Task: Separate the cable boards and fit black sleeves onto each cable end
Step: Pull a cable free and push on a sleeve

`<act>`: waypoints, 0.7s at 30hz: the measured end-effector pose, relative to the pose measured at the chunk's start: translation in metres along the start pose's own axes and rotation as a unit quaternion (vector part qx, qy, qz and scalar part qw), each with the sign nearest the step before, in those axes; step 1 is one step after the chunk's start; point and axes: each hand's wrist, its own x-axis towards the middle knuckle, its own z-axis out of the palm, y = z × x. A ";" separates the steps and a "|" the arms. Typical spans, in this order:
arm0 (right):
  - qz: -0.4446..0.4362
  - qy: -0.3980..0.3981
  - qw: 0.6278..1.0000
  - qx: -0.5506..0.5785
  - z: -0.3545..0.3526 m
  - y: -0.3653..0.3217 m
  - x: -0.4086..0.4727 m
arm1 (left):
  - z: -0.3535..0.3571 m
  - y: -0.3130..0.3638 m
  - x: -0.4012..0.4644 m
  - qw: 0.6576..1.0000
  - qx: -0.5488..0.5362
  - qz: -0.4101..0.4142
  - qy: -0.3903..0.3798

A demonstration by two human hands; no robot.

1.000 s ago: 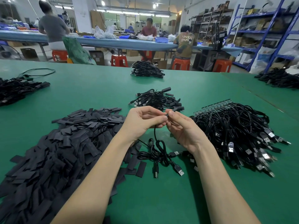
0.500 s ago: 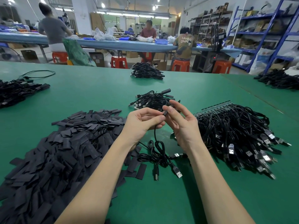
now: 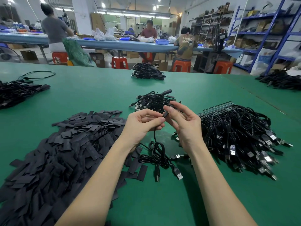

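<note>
Above the green table [image 3: 97,95], my left hand [image 3: 140,126] pinches a black cable [image 3: 158,149] just below its upper end. My right hand [image 3: 184,124] pinches the black sleeve [image 3: 165,114] on that end between thumb and forefinger, its other fingers spread loosely. The cable hangs down into a small coil with USB plugs lying on the table below my hands. A big heap of flat black sleeves [image 3: 57,152] lies at the left. To the right is a large bundle of black USB cables [image 3: 241,136] still joined to a strip of green boards [image 3: 216,107].
A small pile of sleeved cables [image 3: 153,101] lies just beyond my hands. More cable piles sit at the far centre [image 3: 146,72], far left [image 3: 17,92] and far right [image 3: 280,80]. Behind the table, people sit on orange stools at a blue bench; blue shelving stands at the right.
Both hands have lifted a little with the cable end. My right fingers have spread open from a closer grip, and the sleeve now shows between the two hands.
</note>
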 end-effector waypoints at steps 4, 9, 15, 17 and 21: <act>0.005 0.011 1.000 0.013 -0.001 0.000 -0.001 | 0.001 -0.001 0.001 1.000 -0.003 -0.001 0.001; -0.002 0.046 0.999 0.015 0.002 0.009 0.001 | 0.004 -0.006 0.003 1.000 -0.001 0.002 0.017; 0.002 0.084 0.996 0.032 0.002 0.018 0.002 | 0.006 -0.013 0.005 1.000 0.001 0.006 0.024; 0.007 0.095 0.995 0.033 0.001 0.019 0.003 | 0.007 -0.014 0.005 1.000 -0.001 0.004 0.026; 0.003 0.115 0.993 0.016 0.000 0.019 0.006 | 0.009 -0.016 0.006 1.000 0.000 -0.004 0.030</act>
